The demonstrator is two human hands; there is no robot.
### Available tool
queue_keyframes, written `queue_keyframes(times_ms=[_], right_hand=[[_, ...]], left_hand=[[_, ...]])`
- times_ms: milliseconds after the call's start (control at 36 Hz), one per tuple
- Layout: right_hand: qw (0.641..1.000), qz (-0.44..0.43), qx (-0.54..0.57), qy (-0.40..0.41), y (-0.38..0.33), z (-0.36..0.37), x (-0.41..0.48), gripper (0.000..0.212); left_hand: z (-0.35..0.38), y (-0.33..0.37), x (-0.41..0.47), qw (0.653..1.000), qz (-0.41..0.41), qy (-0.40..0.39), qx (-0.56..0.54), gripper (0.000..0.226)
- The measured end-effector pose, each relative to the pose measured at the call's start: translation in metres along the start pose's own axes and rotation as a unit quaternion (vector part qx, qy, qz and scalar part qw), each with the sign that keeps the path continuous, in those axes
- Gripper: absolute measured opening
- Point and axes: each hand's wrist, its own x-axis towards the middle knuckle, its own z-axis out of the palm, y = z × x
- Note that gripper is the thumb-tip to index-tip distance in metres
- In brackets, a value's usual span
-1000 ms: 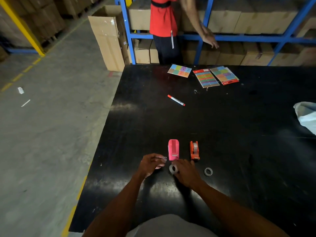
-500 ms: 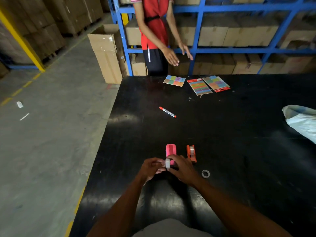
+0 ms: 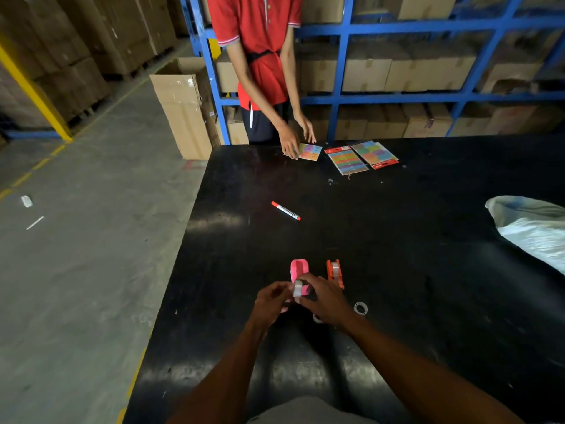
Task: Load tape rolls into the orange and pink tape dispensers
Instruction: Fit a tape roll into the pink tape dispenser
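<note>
A pink tape dispenser [image 3: 299, 268] stands near the front of the black table [image 3: 397, 270], its near end hidden behind my fingers. To its right stands an orange tape dispenser [image 3: 334, 272] with a clear roll in it. Upright between both hands, just in front of the pink dispenser, is a clear tape roll [image 3: 297, 289]. My right hand [image 3: 325, 299] pinches it from the right. My left hand [image 3: 272, 301] meets it from the left with fingers closed on its edge. A loose ring-shaped core [image 3: 360, 308] lies right of my right hand.
A red-capped marker [image 3: 286, 210] lies mid-table. Colourful sticker sheets [image 3: 362, 157] lie at the far edge, where a person in a red shirt [image 3: 260, 56] touches one sheet. A white plastic bag [image 3: 532, 228] sits at the right. Blue shelving with cartons stands behind; the table's left edge drops to concrete floor.
My right hand picked the tape roll up off the table and my left hand joined it in front of the pink dispenser. The person across stepped up and reached to the sheets.
</note>
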Motion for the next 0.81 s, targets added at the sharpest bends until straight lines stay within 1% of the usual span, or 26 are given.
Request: queue_keyframes(times_ms=[56, 139, 250, 361, 472, 611, 694, 806], right_hand=[[1.0, -0.005, 0.001, 0.009, 0.002, 0.0, 0.0, 0.051], [1.0, -0.019, -0.011, 0.016, 0.005, -0.002, -0.001, 0.05], [0.999, -0.028, -0.011, 0.021, 0.005, -0.006, -0.002, 0.048], [0.999, -0.043, -0.01, 0.013, 0.005, -0.008, -0.001, 0.049], [0.999, -0.038, -0.003, 0.005, 0.005, -0.008, 0.0, 0.05], [0.999, -0.027, -0.007, -0.018, 0.006, -0.009, 0.001, 0.049], [0.999, -0.027, -0.017, -0.019, 0.008, -0.008, 0.0, 0.05], [0.999, -0.027, -0.001, -0.023, 0.01, -0.008, 0.002, 0.047]], left_hand=[[0.005, -0.001, 0.0, 1.0, 0.004, 0.008, -0.008, 0.01], [0.007, 0.0, 0.001, 0.999, 0.006, 0.013, -0.032, 0.013], [0.005, -0.001, 0.002, 0.999, 0.003, 0.012, -0.051, 0.01], [0.004, -0.004, 0.002, 0.999, 0.005, 0.008, -0.051, 0.014], [0.004, -0.005, 0.004, 0.998, 0.005, 0.009, -0.054, 0.012], [0.002, -0.007, 0.005, 0.999, 0.012, 0.005, -0.03, 0.013], [0.001, -0.007, 0.008, 1.0, 0.023, 0.004, -0.003, 0.013], [0.003, -0.007, 0.01, 0.999, 0.035, 0.006, 0.02, 0.014]])
